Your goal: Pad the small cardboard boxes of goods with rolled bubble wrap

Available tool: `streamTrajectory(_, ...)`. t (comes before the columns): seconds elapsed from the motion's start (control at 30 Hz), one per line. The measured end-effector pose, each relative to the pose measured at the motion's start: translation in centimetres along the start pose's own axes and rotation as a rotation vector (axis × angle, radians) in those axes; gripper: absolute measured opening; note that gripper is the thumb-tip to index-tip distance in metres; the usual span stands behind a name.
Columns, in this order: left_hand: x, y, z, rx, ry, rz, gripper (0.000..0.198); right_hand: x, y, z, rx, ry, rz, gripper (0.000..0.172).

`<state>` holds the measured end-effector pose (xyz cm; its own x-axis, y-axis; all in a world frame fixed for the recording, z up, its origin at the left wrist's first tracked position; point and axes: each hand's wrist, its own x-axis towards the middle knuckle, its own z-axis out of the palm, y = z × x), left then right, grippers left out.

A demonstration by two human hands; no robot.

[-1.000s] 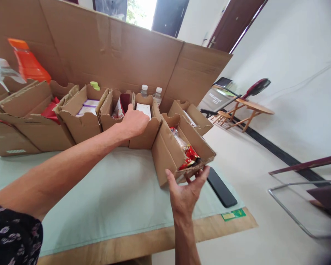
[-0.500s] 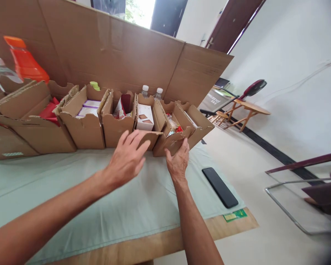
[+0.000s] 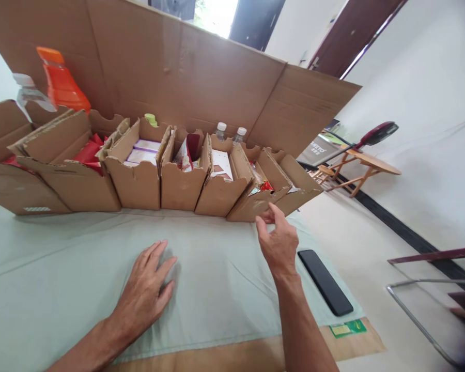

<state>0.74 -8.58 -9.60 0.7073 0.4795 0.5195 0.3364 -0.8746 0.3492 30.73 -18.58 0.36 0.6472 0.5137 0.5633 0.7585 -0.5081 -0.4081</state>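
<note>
My left hand [image 3: 147, 289] lies flat and open on the pale green cloth [image 3: 62, 268], fingers spread, holding nothing. My right hand [image 3: 279, 240] hovers just in front of a small cardboard box [image 3: 256, 204] with red snack packets in it, fingers loosely curled and apart, empty. That box stands in a row of open cardboard boxes: one with a white carton [image 3: 221, 164], one with red and white packets [image 3: 186, 155], one with purple-white cartons [image 3: 141, 152], and a big one with red packs [image 3: 87, 155].
A tall cardboard sheet [image 3: 201, 82] stands behind the row, with two water bottles [image 3: 229, 132], an orange spray bottle [image 3: 60, 80] and a clear one beside it. A black phone [image 3: 325, 281] lies right of my right hand, near the table edge. Folding chairs stand beyond.
The snack box went from my right hand at the table's front back into the row. Both hands have drawn away from the boxes; the left now rests flat on the cloth.
</note>
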Motion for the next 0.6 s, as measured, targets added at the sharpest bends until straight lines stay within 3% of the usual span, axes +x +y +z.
streamTrajectory(0.07, 0.2, 0.1, 0.1, -0.020, -0.020, -0.010, 0.034, 0.9, -3.0, -0.7, 0.076, -0.083, -0.082, 0.053)
streamTrajectory(0.17, 0.5, -0.1, 0.1, -0.023, -0.025, -0.023, 0.031, 3.2, -7.3, 0.4, 0.089, -0.247, -0.157, 0.063)
streamTrajectory(0.23, 0.6, -0.6, 0.1, -0.015, -0.013, -0.040, 0.029, 4.8, -9.1, 1.8, 0.013, -0.308, -0.142, 0.052)
streamTrajectory(0.33, 0.8, -1.3, 0.1, -0.005, 0.008, -0.073, 0.028, 5.4, -10.2, 2.8, -0.030, -0.288, -0.113, 0.026)
streamTrajectory(0.4, 0.8, -1.6, 0.2, -0.008, 0.016, -0.086, 0.028, 3.8, -10.2, 1.9, -0.017, -0.255, -0.111, 0.025)
streamTrajectory(0.47, 0.8, -1.9, 0.5, -0.036, 0.018, -0.105, 0.031, 0.7, -9.8, -0.4, 0.023, -0.217, -0.132, 0.023)
streamTrajectory(0.6, 0.8, -2.3, 0.4, -0.161, 0.022, -0.199, 0.040, -8.3, -6.8, -7.8, 0.221, -0.127, -0.292, 0.017)
